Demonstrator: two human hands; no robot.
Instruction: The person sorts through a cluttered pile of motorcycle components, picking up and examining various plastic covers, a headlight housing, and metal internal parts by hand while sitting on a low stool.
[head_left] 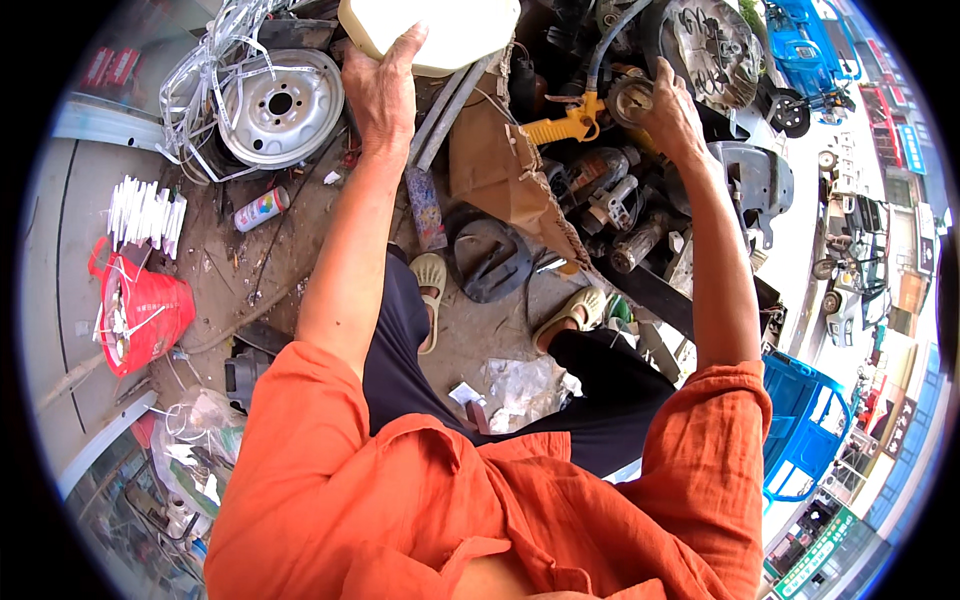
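My left hand (pixel 385 85) grips the edge of a cream plastic container (pixel 450 30) at the top centre. My right hand (pixel 670 110) has its fingers curled on a round, dull metal part (pixel 630 98) at the upper right. Just left of that part lies a yellow tool (pixel 560 125) with a hose rising from it. Below both hands a torn cardboard box (pixel 490 170) borders a heap of dark, greasy parts (pixel 615 210). A round ribbed housing (pixel 710 50) sits beyond my right hand.
A wheel rim (pixel 300 110) with white strapping, a spray can (pixel 260 208) and a red bag (pixel 160 315) lie to the left. A black round lid (pixel 490 255) lies near my feet. Blue three-wheeled vehicles (pixel 805 430) and a street are at the right.
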